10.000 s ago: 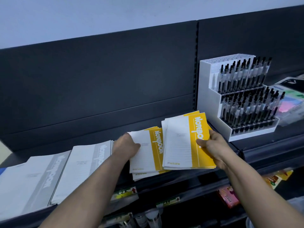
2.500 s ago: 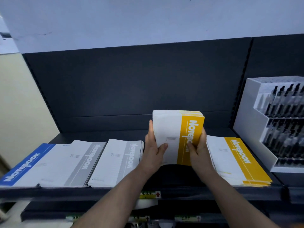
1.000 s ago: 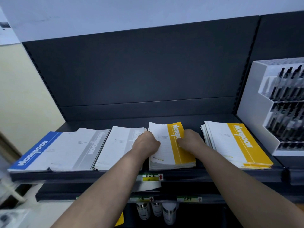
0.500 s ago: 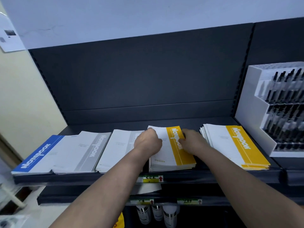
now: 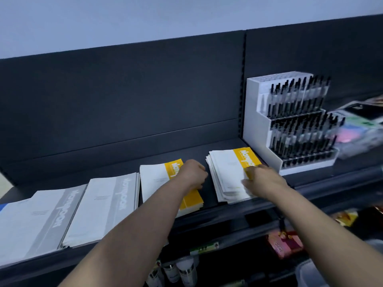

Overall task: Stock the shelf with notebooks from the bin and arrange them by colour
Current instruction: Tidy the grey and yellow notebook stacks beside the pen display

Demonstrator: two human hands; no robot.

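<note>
Two stacks of yellow-and-white notebooks lie flat on the dark shelf (image 5: pixel 207 146). My left hand (image 5: pixel 191 172) rests as a loose fist on the right side of the left yellow stack (image 5: pixel 157 179). On the right yellow stack (image 5: pixel 230 172), whose sheets are fanned unevenly, my right hand (image 5: pixel 261 179) lies with its fingers pressed on the cover. Two grey-and-white notebook stacks (image 5: pixel 103 204) (image 5: pixel 35 220) lie further left. A blue notebook corner (image 5: pixel 3 206) shows at the left edge. The bin is out of view.
A white tiered pen display (image 5: pixel 290 125) full of black pens stands right of the yellow stacks, close to my right hand. Blurred colourful packets (image 5: pixel 356 129) lie beyond it. Lower shelves hold small bottles (image 5: pixel 180 270) and a pink packet (image 5: pixel 284 245).
My right hand has left the middle yellow stack and moved right onto the other yellow stack. My left hand shifted to that middle stack's right side. The view swung right.
</note>
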